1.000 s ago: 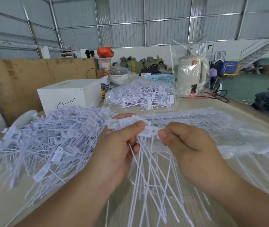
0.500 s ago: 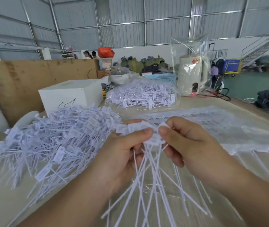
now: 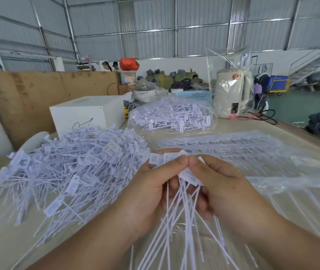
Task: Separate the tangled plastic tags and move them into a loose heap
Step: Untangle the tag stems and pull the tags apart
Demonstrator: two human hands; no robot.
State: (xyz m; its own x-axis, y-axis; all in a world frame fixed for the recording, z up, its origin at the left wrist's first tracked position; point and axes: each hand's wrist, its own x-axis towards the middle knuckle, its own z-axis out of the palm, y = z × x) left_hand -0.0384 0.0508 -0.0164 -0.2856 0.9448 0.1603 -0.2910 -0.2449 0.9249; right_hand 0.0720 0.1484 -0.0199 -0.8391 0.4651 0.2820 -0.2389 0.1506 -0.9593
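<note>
Both hands pinch one bunch of tags point(image 3: 182, 184): left hand point(image 3: 155, 184) and right hand point(image 3: 219, 182) each hold its heads in a narrow grip, thumbs touching. Left of the grip lies a big loose heap point(image 3: 67, 168) on the desk point(image 3: 252, 123). Right of it, a bag of joined tags point(image 3: 243, 151) seems to be still waiting, so much work is left.

No print on the tags point(image 3: 73, 168) or white box point(image 3: 89, 114) is legible

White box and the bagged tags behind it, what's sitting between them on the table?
In the head view, little shows between the white box and the bagged tags: a bare strip of table, with a cable farther back.
</note>
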